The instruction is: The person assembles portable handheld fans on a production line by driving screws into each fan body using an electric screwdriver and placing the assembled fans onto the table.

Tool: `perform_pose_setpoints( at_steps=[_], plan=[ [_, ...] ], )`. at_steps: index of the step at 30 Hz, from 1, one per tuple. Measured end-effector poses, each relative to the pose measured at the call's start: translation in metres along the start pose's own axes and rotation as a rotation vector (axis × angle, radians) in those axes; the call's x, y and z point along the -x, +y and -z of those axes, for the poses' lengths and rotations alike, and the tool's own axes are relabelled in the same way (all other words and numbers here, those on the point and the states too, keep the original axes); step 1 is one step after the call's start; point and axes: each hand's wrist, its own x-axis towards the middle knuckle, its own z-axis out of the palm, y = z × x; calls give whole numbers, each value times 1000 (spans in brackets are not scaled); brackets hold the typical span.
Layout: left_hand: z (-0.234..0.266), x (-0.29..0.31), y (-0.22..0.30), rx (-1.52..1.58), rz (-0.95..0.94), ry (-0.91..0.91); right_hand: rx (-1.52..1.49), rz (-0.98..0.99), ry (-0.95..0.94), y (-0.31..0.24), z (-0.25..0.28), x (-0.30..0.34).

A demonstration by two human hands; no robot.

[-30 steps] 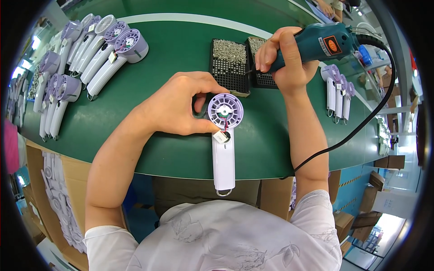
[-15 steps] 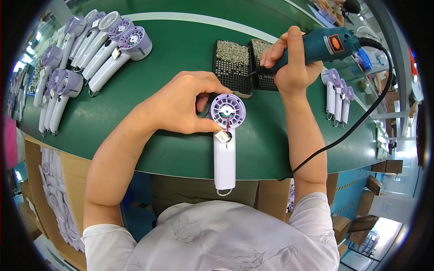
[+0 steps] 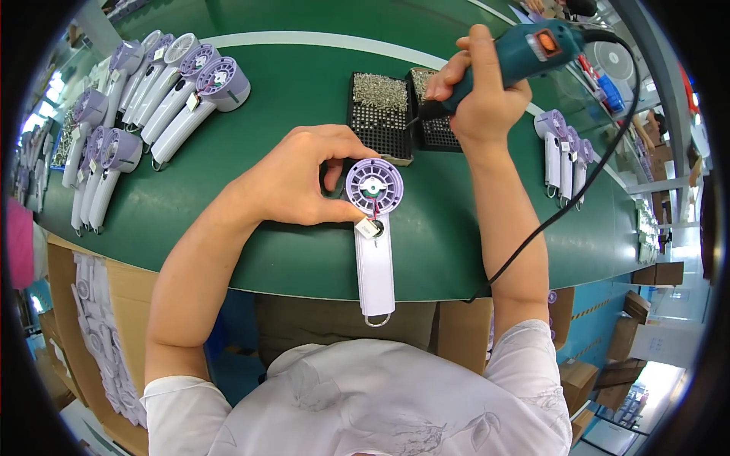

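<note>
On the green table lies a handheld fan (image 3: 375, 266), with a round purple head, a white handle and a metal ring at its near end. My left hand (image 3: 308, 178) grips its head between thumb and fingers. A small white connector on thin wires (image 3: 366, 227) rests by the thumb, where head and handle meet. My right hand (image 3: 487, 99) is wrapped round a teal electric screwdriver (image 3: 532, 53), its thin bit pointing left over the screw trays. The near tray (image 3: 388, 140) is black, full of holes and heaped with small screws at its far end.
A second screw tray (image 3: 437, 133) stands beside the first, partly behind the screwdriver. Several similar fans (image 3: 179, 125) lie at the left, and more fans (image 3: 563, 156) at the right. The black cord (image 3: 563, 204) hangs across my right forearm. An open carton (image 3: 125, 311) of white parts stands below left.
My right hand and the screwdriver have shifted slightly, the tool turning a little and its bit still at the trays. My left hand keeps its hold on the fan. The whole view has shifted slightly.
</note>
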Motion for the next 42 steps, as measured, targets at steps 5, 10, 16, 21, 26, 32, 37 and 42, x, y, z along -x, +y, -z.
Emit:
perform_pose_setpoints(
  at_steps=[5, 10, 16, 21, 26, 32, 37, 42],
  plan=[
    [-1, -1, -2, 13, -14, -3, -195, 13, -83, -31, -1, 0],
    [-2, -1, -2, 28, -7, 35, -380, -51, -348, -52, -11, 15],
    [-1, -1, 0, 22, -14, 27, -453, -132, -633, -53, -30, 29],
    [0, 0, -2, 32, 6, 4, -460, -214, -481, -57, -36, 44],
    [-1, 1, -4, 32, -31, 28, -94, -47, -511, -59, -29, 43],
    [-2, 0, -2, 19, -38, 23, -77, -20, -533, -59, -28, 46],
    [-2, -1, 0, 37, -11, 24, -74, -21, -531, -60, -29, 47],
    [-2, 3, -5, 37, -21, 49, -145, -67, -534, -55, -37, 52]
  ],
)
